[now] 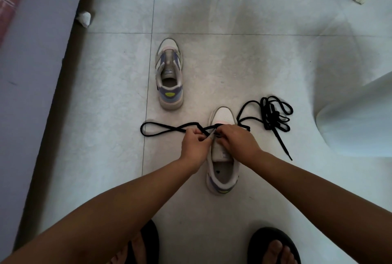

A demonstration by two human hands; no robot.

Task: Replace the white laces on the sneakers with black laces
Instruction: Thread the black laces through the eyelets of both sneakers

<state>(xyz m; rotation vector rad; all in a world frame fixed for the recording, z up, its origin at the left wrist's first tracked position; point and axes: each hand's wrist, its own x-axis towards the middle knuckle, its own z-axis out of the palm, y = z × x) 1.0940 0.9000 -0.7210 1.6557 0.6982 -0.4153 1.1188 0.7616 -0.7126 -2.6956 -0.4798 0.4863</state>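
The tiled floor (212,19) carries everything; the near sneaker (221,170), the landmark here, stands on it with its toe pointing away from the person, who bends over it in dark sandals (273,244). The far sneaker (169,77) stands beyond the near sneaker and a little to its left, well apart, with no lace visible in it; no white laces show anywhere in view. A loose black lace (275,115) lies in a tangled heap just to the right of the near sneaker's toe, one end trailing back along its right side; this looks like the spare for the far sneaker. The working black lace (161,131) runs across the near sneaker's front eyelets and loops out flat on the floor to its left.

The left hand (195,142) is curled at the near sneaker's left edge, pinching the working black lace; the right hand (235,140) is bent over the tongue, fingertips pressed in at the eyelets, seemingly holding the lace's other end, though the exact grip is hidden.

By my judgement the step in hand is the early threading of the near sneaker, only the lowest eyelets being done; the next move calls for feeding a tip through the next eyelet up, drawing the slack loop in from the left, and keeping both ends even.
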